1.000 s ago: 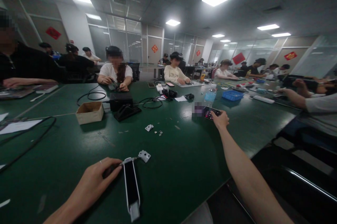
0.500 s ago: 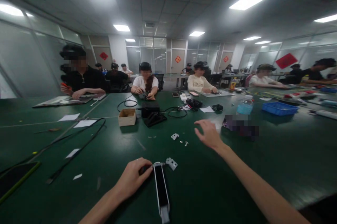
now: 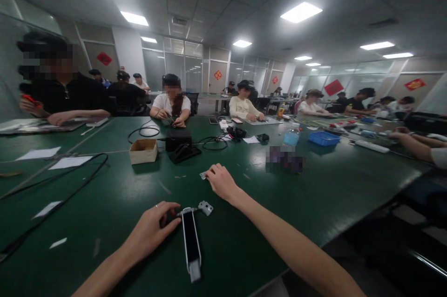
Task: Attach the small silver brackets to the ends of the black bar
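A long, narrow device (image 3: 190,237) with a white frame and black face lies on the green table, a grey block at its near end. Beside its far end is my left hand (image 3: 150,229), thumb and fingers closed in a pinch at the left corner. A silver metal bracket with holes (image 3: 206,208) sits at that end's right side. Farther out, my right hand (image 3: 220,181) reaches across with fingers closed on a second small metal bracket (image 3: 203,175), mostly covered by the fingertips. The tiny metal pieces close to it are hidden by the hand.
Behind my hands stand a cardboard box (image 3: 143,151) and a black device (image 3: 179,141) with cables. A bottle of blue liquid (image 3: 291,135) and a blue tray (image 3: 324,138) are to the right. Paper scraps and a cable (image 3: 84,178) lie left. Several people work around the table.
My right hand has moved left onto the small bracket and its fingers have closed. My left hand stays at the device's end. The view has turned to the right.
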`<move>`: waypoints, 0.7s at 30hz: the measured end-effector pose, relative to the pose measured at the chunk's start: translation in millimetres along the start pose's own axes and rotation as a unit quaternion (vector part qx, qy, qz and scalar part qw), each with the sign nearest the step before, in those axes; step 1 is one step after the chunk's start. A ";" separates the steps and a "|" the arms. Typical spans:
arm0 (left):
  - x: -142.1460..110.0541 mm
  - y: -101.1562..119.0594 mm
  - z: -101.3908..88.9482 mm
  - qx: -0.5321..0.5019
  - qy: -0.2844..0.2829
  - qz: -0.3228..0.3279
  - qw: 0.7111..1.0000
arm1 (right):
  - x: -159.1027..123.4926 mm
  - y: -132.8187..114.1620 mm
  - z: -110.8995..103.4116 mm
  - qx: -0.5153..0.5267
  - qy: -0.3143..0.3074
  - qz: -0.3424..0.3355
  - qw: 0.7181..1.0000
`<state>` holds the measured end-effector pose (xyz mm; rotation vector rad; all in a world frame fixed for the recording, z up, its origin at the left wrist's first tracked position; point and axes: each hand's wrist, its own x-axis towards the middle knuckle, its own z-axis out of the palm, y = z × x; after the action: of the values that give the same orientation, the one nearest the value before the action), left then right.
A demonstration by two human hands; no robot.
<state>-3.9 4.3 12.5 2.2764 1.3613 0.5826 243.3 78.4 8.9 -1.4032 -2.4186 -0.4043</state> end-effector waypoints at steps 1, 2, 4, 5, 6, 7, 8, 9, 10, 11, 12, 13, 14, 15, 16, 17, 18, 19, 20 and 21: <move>-0.1 0.2 -0.8 -0.003 0.006 -0.008 1.000 | -2.3 -6.9 -2.9 0.013 0.019 -0.024 0.999; -0.4 0.6 -1.7 -0.011 0.016 -0.018 1.000 | -4.4 -14.6 -5.6 0.025 0.039 -0.052 0.998; -1.1 2.1 -3.4 -0.044 0.046 -0.041 0.997 | -8.2 -31.4 -10.0 0.049 0.073 -0.118 0.989; -1.6 3.4 -4.1 -0.070 0.062 -0.050 0.994 | -9.9 -39.7 -11.3 0.060 0.091 -0.150 0.983; -2.1 4.9 -4.4 -0.102 0.077 -0.054 0.990 | -11.5 -47.6 -12.1 0.069 0.108 -0.180 0.975; -2.7 6.6 -4.5 -0.134 0.091 -0.054 0.985 | -13.0 -54.7 -12.3 0.077 0.124 -0.206 0.967; -3.3 8.4 -4.2 -0.165 0.100 -0.050 0.980 | -14.3 -60.6 -12.1 0.086 0.140 -0.229 0.960; -3.7 10.0 -3.7 -0.191 0.109 -0.042 0.975 | -15.4 -65.2 -11.9 0.096 0.151 -0.246 0.953; -4.0 11.2 -3.1 -0.206 0.115 -0.039 0.971 | -16.4 -68.2 -11.7 0.107 0.159 -0.255 0.948; -4.1 11.8 -2.8 -0.210 0.115 -0.039 0.970 | -17.3 -69.5 -11.8 0.119 0.160 -0.260 0.945; -4.1 11.6 -2.8 -0.211 0.112 -0.039 0.970 | -18.0 -69.1 -12.5 0.131 0.158 -0.259 0.944; -4.0 10.8 -3.5 -0.206 0.106 -0.041 0.972 | -18.8 -67.0 -13.6 0.143 0.154 -0.252 0.945; -3.9 9.4 -4.8 -0.197 0.102 -0.044 0.974 | -19.6 -63.6 -15.4 0.153 0.147 -0.241 0.947; -3.9 7.5 -6.8 -0.184 0.100 -0.051 0.977 | -20.5 -59.1 -17.6 0.162 0.137 -0.230 0.950; -4.0 5.5 -9.3 -0.168 0.100 -0.060 0.979 | -21.7 -54.2 -20.1 0.170 0.123 -0.219 0.953; -4.1 3.4 -12.2 -0.153 0.100 -0.072 0.981 | -23.1 -49.2 -22.9 0.177 0.102 -0.209 0.956; -4.3 1.7 -15.0 -0.139 0.097 -0.083 0.982 | -24.6 -44.7 -25.7 0.184 0.074 -0.198 0.960; -4.6 0.3 -17.7 -0.129 0.090 -0.094 0.983 | -26.1 -41.2 -28.5 0.193 0.043 -0.188 0.962; -5.0 -0.5 -19.9 -0.121 0.079 -0.104 0.984 | -27.5 -39.0 -30.9 0.200 0.012 -0.177 0.964; -5.4 -1.0 -21.4 -0.114 0.067 -0.113 0.985 | -28.7 -38.0 -33.0 0.206 -0.015 -0.167 0.964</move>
<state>-18.7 2.9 28.8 1.9014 1.5063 0.7826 227.7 24.7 24.2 -0.8348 -2.5719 0.0523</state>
